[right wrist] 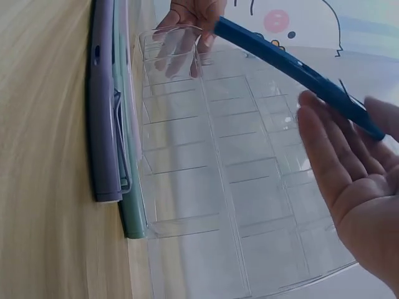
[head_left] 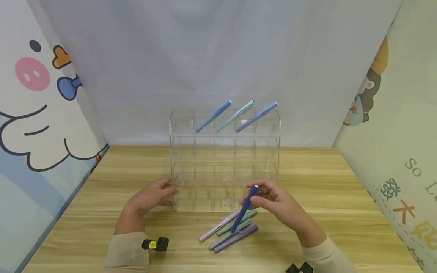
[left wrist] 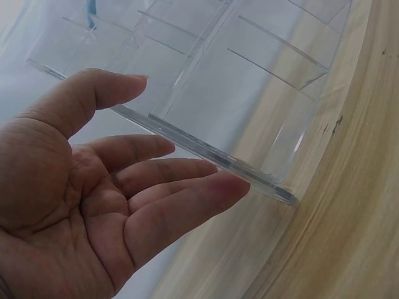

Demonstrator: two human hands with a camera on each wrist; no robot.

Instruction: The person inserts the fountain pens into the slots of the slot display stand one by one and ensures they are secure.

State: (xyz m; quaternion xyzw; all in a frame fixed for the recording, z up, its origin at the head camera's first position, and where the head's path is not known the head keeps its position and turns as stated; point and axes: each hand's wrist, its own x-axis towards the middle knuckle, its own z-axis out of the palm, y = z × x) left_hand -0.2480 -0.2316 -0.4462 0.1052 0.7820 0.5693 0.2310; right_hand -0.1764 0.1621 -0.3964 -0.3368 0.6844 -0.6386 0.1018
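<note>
A clear acrylic rack (head_left: pixel 225 149) of small compartments stands on the wooden table (head_left: pixel 341 197). Three pens lean out of its top row: a blue pen (head_left: pixel 213 116), a pale teal pen (head_left: pixel 235 116) and a lavender pen (head_left: pixel 256 116). My left hand (head_left: pixel 150 197) rests with straight fingers against the rack's lower left side (left wrist: pixel 249 93). My right hand (head_left: pixel 273 201) pinches a dark blue pen (head_left: pixel 243 214) in front of the rack, tilted, its top end up; the pen (right wrist: pixel 280 59) crosses above the rack (right wrist: pixel 237 162). Under it lie several pens, among them a lilac pen (head_left: pixel 218 226) and a purple pen (head_left: pixel 235 239).
In the right wrist view the purple pen (right wrist: pixel 103 106) and a green pen (right wrist: pixel 124 174) lie right against the rack's front edge. A black wrist device (head_left: pixel 155 244) sits on my left sleeve. Cartoon panels (head_left: pixel 34 113) wall in both sides, a white sheet the back.
</note>
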